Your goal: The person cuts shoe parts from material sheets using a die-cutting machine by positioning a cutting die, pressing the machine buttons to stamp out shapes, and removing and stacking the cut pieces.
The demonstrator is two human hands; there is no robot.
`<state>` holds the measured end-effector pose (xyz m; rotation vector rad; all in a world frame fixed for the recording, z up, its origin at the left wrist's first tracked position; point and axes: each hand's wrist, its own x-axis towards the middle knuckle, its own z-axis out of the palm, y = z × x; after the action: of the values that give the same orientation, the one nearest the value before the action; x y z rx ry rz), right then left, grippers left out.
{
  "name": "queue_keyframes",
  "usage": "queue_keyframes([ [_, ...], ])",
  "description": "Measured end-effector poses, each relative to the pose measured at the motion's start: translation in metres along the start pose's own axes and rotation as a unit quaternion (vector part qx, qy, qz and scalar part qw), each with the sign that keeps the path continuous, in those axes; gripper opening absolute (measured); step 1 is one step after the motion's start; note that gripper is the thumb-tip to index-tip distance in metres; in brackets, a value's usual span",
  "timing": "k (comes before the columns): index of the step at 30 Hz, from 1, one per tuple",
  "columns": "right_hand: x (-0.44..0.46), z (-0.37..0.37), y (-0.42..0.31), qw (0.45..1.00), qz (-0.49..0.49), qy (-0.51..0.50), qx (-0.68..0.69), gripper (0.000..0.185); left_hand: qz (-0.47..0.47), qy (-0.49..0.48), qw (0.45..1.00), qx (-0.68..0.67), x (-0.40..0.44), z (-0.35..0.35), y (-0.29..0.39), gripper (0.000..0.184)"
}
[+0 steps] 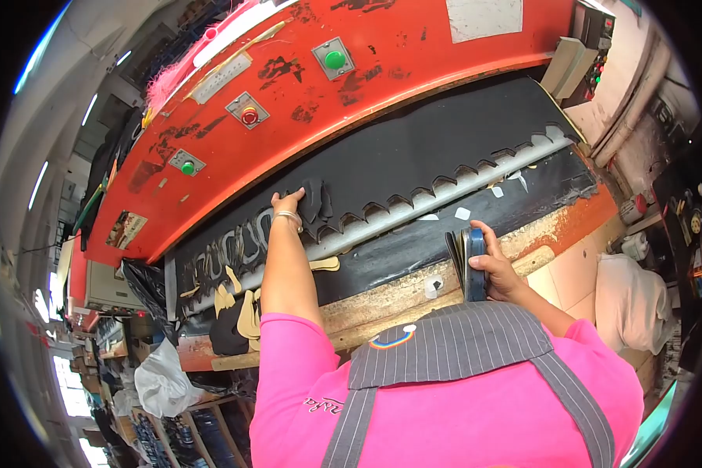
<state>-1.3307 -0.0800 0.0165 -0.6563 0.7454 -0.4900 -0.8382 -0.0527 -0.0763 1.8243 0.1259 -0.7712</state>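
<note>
Head view: right hand (499,269) grasps blue block (473,248); left hand (288,203) (grip unclear) beside dark pieces (315,201).

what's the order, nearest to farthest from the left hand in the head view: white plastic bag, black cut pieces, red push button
From the left hand:
1. black cut pieces, just to its right
2. red push button, above and to the left, on the red machine front
3. white plastic bag, low on the left
</note>
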Motion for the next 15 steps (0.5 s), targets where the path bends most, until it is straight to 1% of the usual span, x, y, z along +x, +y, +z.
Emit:
queue_keyframes([
  [2, 0.004, -0.002, 0.005, 1.0, -0.011, -0.001, -0.013, 0.086, 0.021, -0.027, 0.994, -0.108, -0.002, -0.004, -0.007, 0.101],
  [5, 0.004, 0.002, 0.006, 0.999, -0.02, -0.006, -0.049, 0.087, 0.066, -0.098, 0.972, -0.204, 0.004, -0.014, -0.018, 0.099],
  [6, 0.003, 0.004, 0.007, 0.998, -0.02, -0.007, -0.063, 0.087, 0.06, -0.124, 0.964, -0.227, 0.001, -0.017, -0.014, 0.097],
  [10, 0.005, 0.004, 0.01, 0.995, -0.034, -0.017, -0.091, 0.087, 0.071, -0.164, 0.963, -0.204, -0.003, -0.017, -0.008, 0.088],
  [13, 0.009, 0.006, 0.011, 0.994, -0.028, -0.024, -0.1, 0.087, 0.035, -0.173, 0.981, -0.075, -0.009, -0.003, 0.007, 0.091],
  [14, 0.009, 0.007, 0.011, 0.995, -0.018, -0.02, -0.101, 0.087, 0.02, -0.133, 0.99, -0.037, -0.018, 0.003, 0.013, 0.09],
  [15, 0.009, 0.007, 0.01, 0.995, -0.01, -0.015, -0.102, 0.087, 0.031, -0.142, 0.987, -0.076, -0.015, 0.0, 0.009, 0.09],
])
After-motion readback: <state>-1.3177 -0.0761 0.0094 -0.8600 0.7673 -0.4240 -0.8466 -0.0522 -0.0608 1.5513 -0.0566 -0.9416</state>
